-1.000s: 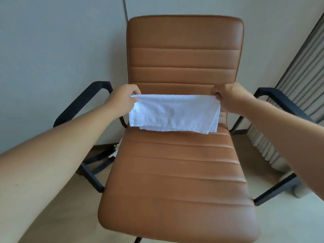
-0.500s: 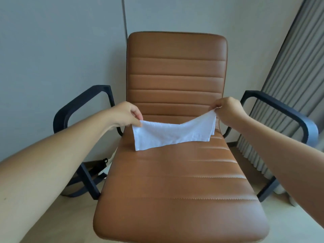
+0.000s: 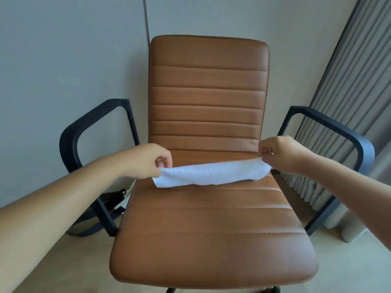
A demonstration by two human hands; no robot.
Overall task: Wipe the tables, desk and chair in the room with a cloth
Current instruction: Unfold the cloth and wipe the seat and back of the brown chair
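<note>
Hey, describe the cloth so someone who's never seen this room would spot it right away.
Find the tan leather chair with black armrests. Across the back of its seat, just below the backrest, a white cloth is stretched into a narrow strip, its ends pinched by the left hand and the right hand. It is the only white, fuzzy thing against the smooth brown leather.

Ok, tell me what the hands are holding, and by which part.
The white cloth: left hand pinches its left end, right hand its right end.
</note>
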